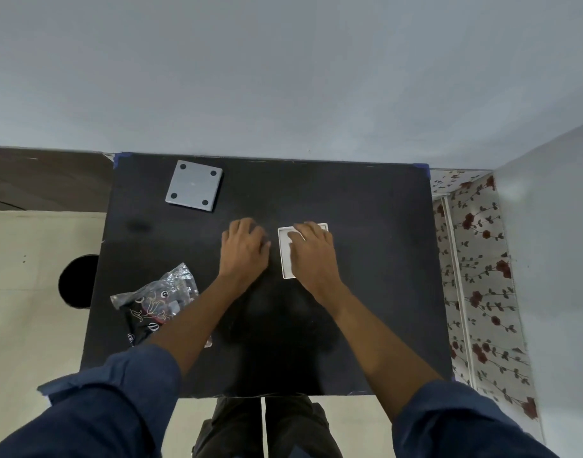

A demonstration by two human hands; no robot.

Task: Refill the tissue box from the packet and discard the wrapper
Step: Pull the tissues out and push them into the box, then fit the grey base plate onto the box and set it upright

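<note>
A white rectangular tissue box [285,259] lies open-topped in the middle of the black table [376,276]. My right hand [313,252] lies palm down over it, fingers pressing inside its rim and hiding most of what it contains. My left hand [245,247] rests flat on the bare tabletop just left of the box, holding nothing. The crumpled clear and black plastic wrapper [158,297] lies at the table's near left, partly under my left forearm. A grey square plate with four black feet [194,186], perhaps the box's cover, lies at the far left.
A dark round opening, possibly a bin [78,280], sits on the pale floor just left of the table. A blue-grey wall runs along the table's far edge. A rose-patterned cloth [475,276] hangs to the right.
</note>
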